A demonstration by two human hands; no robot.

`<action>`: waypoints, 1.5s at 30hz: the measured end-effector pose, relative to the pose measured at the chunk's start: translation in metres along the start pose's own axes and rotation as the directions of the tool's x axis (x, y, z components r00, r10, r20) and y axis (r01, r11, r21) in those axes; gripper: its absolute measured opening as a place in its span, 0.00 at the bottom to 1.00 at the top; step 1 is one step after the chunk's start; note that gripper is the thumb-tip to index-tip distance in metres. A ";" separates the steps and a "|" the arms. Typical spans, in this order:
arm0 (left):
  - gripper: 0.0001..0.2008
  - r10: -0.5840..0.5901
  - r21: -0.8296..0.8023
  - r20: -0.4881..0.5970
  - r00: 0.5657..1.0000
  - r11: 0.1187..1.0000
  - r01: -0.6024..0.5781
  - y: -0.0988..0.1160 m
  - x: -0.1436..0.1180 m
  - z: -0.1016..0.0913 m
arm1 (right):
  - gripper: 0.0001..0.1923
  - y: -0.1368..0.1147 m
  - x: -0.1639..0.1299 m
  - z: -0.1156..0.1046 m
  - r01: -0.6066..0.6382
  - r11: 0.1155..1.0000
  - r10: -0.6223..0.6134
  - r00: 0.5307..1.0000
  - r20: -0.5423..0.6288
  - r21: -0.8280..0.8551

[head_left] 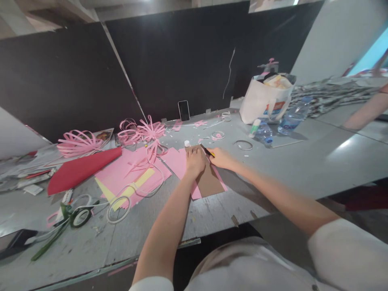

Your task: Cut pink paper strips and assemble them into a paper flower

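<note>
My left hand lies pressed down on a brown piece of card, fingers stretched toward the far side. Under the card is pink paper, which shows along both of its long sides. A utility knife, black with a yellow part, is gripped in my right hand. The knife lies low over the right edge of the card, just beside my left fingers; whether its blade touches the paper is too small to tell. A small white bottle cap or bottle stands just beyond my left fingertips.
To the left lie pink paper sheets, a red sheet, curled pink strips, wire coils and green tape. A phone leans against the black panel. At right are a white bag, plastic bottles and another person's arm.
</note>
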State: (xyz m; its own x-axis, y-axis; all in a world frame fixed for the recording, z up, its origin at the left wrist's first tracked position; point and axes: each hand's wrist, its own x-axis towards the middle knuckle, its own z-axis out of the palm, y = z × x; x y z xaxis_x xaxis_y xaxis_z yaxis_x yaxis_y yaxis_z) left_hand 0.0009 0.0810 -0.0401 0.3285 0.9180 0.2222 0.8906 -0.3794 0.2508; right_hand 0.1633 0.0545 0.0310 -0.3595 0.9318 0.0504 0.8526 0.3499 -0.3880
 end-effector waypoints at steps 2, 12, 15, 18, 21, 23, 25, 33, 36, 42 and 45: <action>0.23 -0.065 0.007 -0.018 0.998 0.998 0.065 0.001 0.000 0.000 | 0.27 0.003 0.000 0.001 -0.003 1.000 0.003 1.000 0.002 0.004; 0.25 -0.129 0.024 -0.029 0.991 0.991 0.130 0.007 -0.003 -0.004 | 0.27 0.011 -0.012 0.004 -0.024 1.000 0.023 0.999 0.024 0.017; 0.26 -0.131 0.031 -0.025 0.991 0.991 0.132 0.007 -0.003 -0.003 | 0.26 0.008 -0.021 0.002 -0.028 0.999 0.027 0.999 0.033 0.022; 0.27 -0.137 0.037 -0.030 0.990 0.990 0.138 0.007 -0.002 -0.003 | 0.24 0.002 -0.032 -0.001 -0.037 0.998 0.035 0.998 0.042 0.042; 0.27 -0.139 0.041 -0.034 0.990 0.989 0.140 0.007 -0.001 -0.002 | 0.23 -0.005 -0.044 -0.005 -0.054 0.996 0.050 0.997 0.055 0.068; 0.27 -0.137 0.042 -0.034 0.990 0.989 0.139 0.007 -0.001 -0.002 | 0.22 -0.007 -0.052 -0.005 -0.065 0.995 0.060 0.996 0.060 0.079; 0.26 -0.138 0.042 -0.037 0.990 0.989 0.140 0.006 -0.001 -0.001 | 0.21 -0.009 -0.058 -0.005 -0.072 0.993 0.066 0.996 0.058 0.097; 0.26 -0.144 0.027 -0.035 0.989 0.989 0.145 0.006 0.000 0.000 | 0.23 -0.007 -0.079 -0.003 -0.073 0.986 0.066 0.996 0.053 0.152; 0.27 -0.146 0.022 -0.030 0.989 0.989 0.146 0.006 -0.001 -0.001 | 0.25 -0.006 -0.087 -0.001 -0.084 0.984 0.078 0.996 0.042 0.158; 0.27 -0.144 0.024 -0.032 0.989 0.989 0.145 0.008 -0.002 -0.003 | 0.26 -0.002 -0.109 -0.003 -0.068 0.974 0.055 0.996 0.066 0.214; 0.27 -0.143 0.025 -0.031 0.989 0.989 0.144 0.008 -0.002 -0.003 | 0.27 -0.002 -0.120 -0.007 -0.096 0.974 0.080 0.993 0.087 0.206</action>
State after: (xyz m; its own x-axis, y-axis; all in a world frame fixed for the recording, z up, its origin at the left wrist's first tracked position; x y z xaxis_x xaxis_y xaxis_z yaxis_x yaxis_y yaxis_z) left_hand 0.0063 0.0762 -0.0361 0.1877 0.9588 0.2133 0.9362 -0.2403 0.2563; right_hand 0.2071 -0.0577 0.0321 -0.3218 0.9448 -0.0610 0.7870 0.2311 -0.5720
